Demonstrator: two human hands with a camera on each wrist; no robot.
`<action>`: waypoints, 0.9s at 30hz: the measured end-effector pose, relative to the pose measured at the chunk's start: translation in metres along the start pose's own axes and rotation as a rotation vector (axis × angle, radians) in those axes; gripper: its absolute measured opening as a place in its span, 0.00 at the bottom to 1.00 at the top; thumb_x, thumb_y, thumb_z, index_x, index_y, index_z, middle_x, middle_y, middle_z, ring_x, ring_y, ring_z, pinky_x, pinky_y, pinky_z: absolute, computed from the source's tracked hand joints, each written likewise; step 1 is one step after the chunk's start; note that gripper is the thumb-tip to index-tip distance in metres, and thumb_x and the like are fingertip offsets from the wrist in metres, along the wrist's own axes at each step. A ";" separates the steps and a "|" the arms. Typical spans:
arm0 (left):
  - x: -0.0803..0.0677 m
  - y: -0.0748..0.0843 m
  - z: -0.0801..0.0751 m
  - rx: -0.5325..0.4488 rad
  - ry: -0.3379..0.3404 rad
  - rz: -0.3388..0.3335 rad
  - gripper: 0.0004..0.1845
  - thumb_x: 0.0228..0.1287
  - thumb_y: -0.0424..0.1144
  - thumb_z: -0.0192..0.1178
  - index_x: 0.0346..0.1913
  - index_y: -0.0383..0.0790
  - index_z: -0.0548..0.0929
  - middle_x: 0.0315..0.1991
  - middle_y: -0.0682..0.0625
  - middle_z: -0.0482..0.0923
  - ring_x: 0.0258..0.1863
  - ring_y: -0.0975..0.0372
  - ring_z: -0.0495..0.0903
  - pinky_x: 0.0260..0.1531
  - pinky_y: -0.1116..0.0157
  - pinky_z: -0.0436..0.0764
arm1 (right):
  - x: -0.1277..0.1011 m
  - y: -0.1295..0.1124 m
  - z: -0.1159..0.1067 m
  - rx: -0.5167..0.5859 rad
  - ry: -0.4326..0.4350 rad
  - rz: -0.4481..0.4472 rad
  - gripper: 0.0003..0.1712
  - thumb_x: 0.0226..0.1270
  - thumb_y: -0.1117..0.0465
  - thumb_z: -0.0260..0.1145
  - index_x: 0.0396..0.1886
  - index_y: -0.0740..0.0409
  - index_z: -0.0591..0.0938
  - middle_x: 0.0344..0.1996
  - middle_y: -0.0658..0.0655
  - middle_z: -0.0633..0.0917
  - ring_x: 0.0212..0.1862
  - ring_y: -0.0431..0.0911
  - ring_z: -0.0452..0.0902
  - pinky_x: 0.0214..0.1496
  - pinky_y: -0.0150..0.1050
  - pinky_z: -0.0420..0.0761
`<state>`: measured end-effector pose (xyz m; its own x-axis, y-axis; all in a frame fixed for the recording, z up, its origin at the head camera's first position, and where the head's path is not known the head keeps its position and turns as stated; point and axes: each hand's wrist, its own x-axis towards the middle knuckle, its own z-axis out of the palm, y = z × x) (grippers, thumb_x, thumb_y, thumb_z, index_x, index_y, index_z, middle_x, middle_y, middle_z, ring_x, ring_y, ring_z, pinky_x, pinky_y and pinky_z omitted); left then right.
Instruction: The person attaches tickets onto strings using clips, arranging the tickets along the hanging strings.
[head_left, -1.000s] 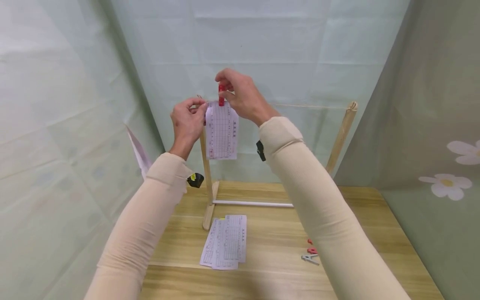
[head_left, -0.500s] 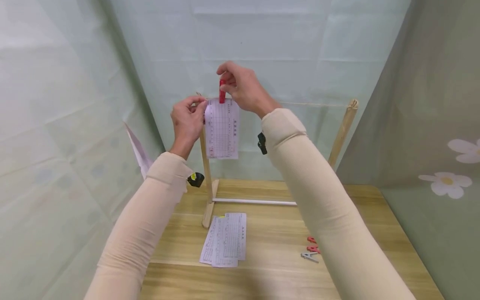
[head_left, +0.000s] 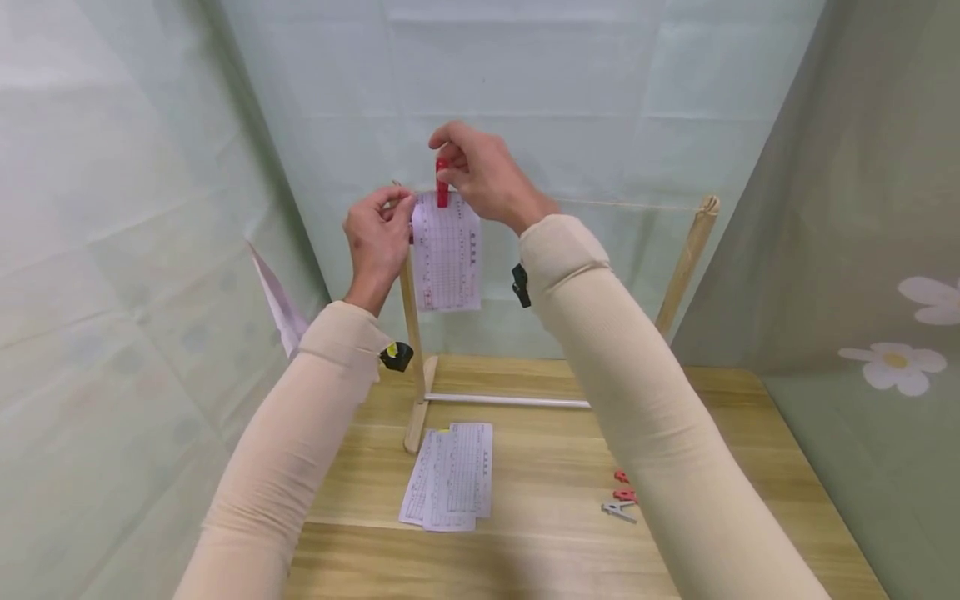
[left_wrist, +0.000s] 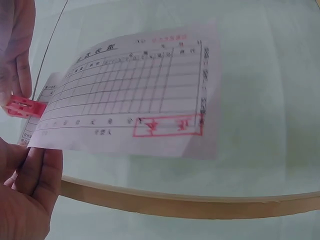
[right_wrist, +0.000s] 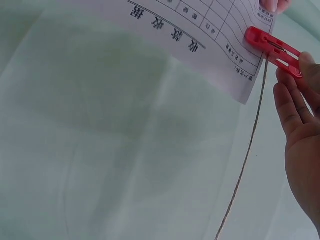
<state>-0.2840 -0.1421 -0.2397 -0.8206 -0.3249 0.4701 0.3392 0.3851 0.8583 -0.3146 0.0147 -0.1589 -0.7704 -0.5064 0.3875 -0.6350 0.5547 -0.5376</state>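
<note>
Upper centre of the head view, the right hand point(head_left: 480, 177) pinches a red clothespin point(head_left: 442, 183), its fingers clamped on the peg at the top edge of a printed paper slip point(head_left: 447, 252) hanging from a string point(head_left: 622, 204). The left hand point(head_left: 377, 237) pinches the slip's upper left corner. Lower down, more slips point(head_left: 452, 477) lie on the tabletop point(head_left: 540, 500), with spare clips point(head_left: 621, 498) to their right.

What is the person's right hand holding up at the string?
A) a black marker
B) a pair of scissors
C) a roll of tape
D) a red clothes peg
D: the right hand pinches a red clothes peg at the top edge of the printed sheet on the string, while the left hand holds the sheet's corner.
</note>
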 end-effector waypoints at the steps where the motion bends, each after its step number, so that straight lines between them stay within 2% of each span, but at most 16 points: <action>1: 0.000 0.000 0.000 -0.002 0.002 0.002 0.13 0.73 0.42 0.59 0.50 0.37 0.86 0.45 0.43 0.86 0.34 0.59 0.83 0.33 0.71 0.81 | 0.000 -0.001 0.000 0.008 -0.004 0.012 0.22 0.76 0.64 0.59 0.66 0.56 0.71 0.53 0.53 0.80 0.56 0.41 0.76 0.59 0.28 0.73; 7: -0.001 -0.001 0.001 -0.005 0.009 0.004 0.13 0.74 0.43 0.59 0.50 0.37 0.86 0.45 0.44 0.86 0.34 0.59 0.83 0.32 0.71 0.81 | 0.000 -0.003 0.002 0.022 -0.046 0.071 0.29 0.75 0.63 0.60 0.73 0.50 0.66 0.57 0.53 0.78 0.58 0.42 0.74 0.61 0.30 0.74; 12: -0.002 -0.003 0.002 -0.001 0.007 -0.011 0.14 0.74 0.44 0.58 0.51 0.39 0.86 0.45 0.44 0.86 0.34 0.59 0.83 0.32 0.71 0.80 | 0.000 -0.002 0.003 0.003 -0.063 0.080 0.35 0.76 0.63 0.59 0.78 0.46 0.60 0.59 0.53 0.78 0.60 0.42 0.73 0.63 0.31 0.73; 23: -0.001 -0.005 0.008 -0.017 0.035 -0.038 0.13 0.74 0.43 0.59 0.50 0.39 0.86 0.45 0.44 0.87 0.34 0.60 0.83 0.29 0.72 0.78 | 0.000 0.001 0.002 -0.010 -0.070 0.069 0.36 0.76 0.63 0.58 0.79 0.47 0.58 0.58 0.54 0.78 0.58 0.42 0.74 0.62 0.32 0.73; 27: -0.001 -0.005 0.010 -0.034 0.035 -0.045 0.13 0.73 0.43 0.59 0.51 0.39 0.86 0.46 0.44 0.87 0.36 0.59 0.84 0.33 0.70 0.81 | 0.000 0.001 0.002 -0.001 -0.078 0.089 0.36 0.77 0.63 0.57 0.79 0.47 0.56 0.60 0.55 0.77 0.59 0.43 0.73 0.62 0.31 0.73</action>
<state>-0.2893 -0.1353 -0.2463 -0.8188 -0.3717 0.4376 0.3185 0.3401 0.8848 -0.3154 0.0138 -0.1612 -0.8168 -0.5050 0.2789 -0.5646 0.6003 -0.5665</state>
